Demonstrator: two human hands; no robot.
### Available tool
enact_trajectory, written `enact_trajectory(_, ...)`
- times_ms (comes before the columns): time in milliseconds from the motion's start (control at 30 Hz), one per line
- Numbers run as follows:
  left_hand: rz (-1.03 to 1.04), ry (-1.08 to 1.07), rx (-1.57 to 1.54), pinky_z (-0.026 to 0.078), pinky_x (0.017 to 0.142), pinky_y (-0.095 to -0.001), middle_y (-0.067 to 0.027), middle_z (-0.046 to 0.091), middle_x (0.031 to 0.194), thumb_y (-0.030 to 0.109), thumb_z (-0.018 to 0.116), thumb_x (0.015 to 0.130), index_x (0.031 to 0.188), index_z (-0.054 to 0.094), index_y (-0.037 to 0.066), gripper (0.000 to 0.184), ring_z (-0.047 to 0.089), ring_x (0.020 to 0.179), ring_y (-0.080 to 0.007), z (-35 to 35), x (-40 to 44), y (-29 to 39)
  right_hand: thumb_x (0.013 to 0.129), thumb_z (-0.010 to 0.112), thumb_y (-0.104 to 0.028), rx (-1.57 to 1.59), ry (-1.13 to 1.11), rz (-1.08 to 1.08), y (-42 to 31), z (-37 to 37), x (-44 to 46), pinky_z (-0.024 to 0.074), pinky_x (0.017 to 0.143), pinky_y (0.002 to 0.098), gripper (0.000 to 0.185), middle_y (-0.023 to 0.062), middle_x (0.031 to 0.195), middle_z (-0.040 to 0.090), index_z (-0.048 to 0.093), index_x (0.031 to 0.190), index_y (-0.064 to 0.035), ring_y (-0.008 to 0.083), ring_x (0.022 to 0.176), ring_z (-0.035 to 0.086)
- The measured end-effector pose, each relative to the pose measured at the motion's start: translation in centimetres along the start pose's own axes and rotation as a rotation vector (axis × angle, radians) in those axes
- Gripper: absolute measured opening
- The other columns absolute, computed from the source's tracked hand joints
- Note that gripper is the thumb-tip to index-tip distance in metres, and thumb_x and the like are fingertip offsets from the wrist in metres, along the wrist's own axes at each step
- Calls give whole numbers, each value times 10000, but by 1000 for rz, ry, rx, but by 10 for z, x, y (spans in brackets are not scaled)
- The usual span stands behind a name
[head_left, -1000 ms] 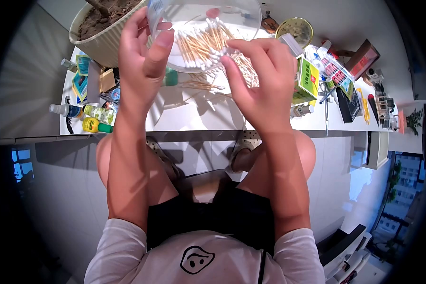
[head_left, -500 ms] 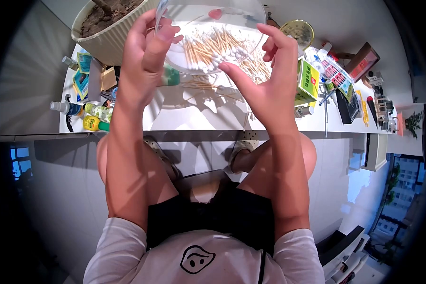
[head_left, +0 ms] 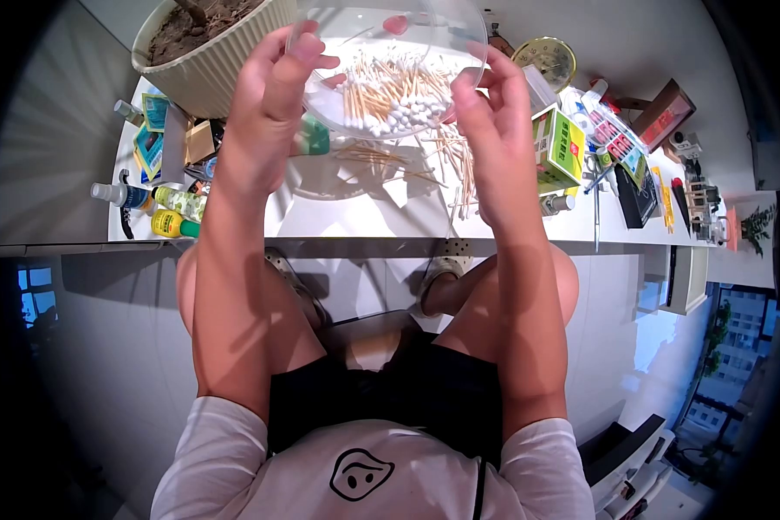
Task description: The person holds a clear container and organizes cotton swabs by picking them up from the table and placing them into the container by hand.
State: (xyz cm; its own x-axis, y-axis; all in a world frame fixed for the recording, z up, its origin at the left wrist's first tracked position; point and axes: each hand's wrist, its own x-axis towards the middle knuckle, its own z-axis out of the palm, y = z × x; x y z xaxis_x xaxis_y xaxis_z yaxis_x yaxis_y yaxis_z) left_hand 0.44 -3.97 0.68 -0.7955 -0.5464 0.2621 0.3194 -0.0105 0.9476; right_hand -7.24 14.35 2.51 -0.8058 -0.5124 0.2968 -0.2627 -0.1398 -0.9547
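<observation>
- A clear, round plastic container point(head_left: 451, 39) is held up over the white, smooth tabletop point(head_left: 347, 221), between the two hands.
- The left hand point(head_left: 273, 104) grips the container's left edge, thumb and fingers closed on the rim.
- The right hand point(head_left: 498, 121) has its grip closed on the container's right edge, thumb toward the person and fingers behind.
- Inside the container lies a heap of wooden-stick cotton swabs with white tips point(head_left: 399, 91), gathered toward its near side.
- Below the container, loose wooden swabs point(head_left: 368, 156) are strewn on the tabletop in crossing piles, shadows around them.
- A translucent green object point(head_left: 314, 139) shows just beside the container's lower left, partly hidden by the left hand.
- Left of the container stands a cream, ribbed planter point(head_left: 208, 82) with brown soil and a woody stem.
- Farther left of and nearer than the container, a small yellow bottle with a green cap point(head_left: 169, 226) lies near the tabletop's front edge.
- Right of the container sits a green-and-white cardboard box point(head_left: 566, 149), and behind that a round, gold-rimmed dial point(head_left: 548, 62).
- Well right of the container, a leafy green plant point(head_left: 758, 224) stands near a pale wall.
- Below the container and the tabletop's edge spreads a pale, glossy tiled floor point(head_left: 130, 321); far to the lower right, a window point(head_left: 728, 364) shows a bluish building facade.
</observation>
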Motion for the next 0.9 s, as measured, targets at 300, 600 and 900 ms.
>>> enact_trajectory(300, -3, -35, -61, 388, 826, -233, -107, 558, 1038, 489, 645, 818, 1229, 450, -95, 740, 517, 966, -137, 1, -1, 1, 870, 639, -181, -19, 2, -9, 10, 3, 2, 419, 672, 204, 485, 41, 975, 509, 412, 1255, 8, 63, 784, 506)
enact_trajectory(600, 31, -73, 11, 427, 873, -295, -115, 516, 1093, 491, 648, 807, 1282, 409, -73, 774, 535, 996, -185, 0, -2, 6, 837, 665, -203, -86, 53, -48, 14, 2, 2, 418, 699, 244, 489, 63, 1028, 538, 454, 1228, 0, 109, 834, 513)
enact_trajectory(900, 58, -66, 40, 451, 913, -353, -130, 497, 1125, 488, 643, 795, 1318, 409, -38, 778, 539, 1051, -233, -1, -3, -4, 674, 789, -199, -510, 104, -275, 4, 11, -6, 394, 935, 388, 843, 162, 1222, 433, 318, 1348, -14, 294, 1089, 469)
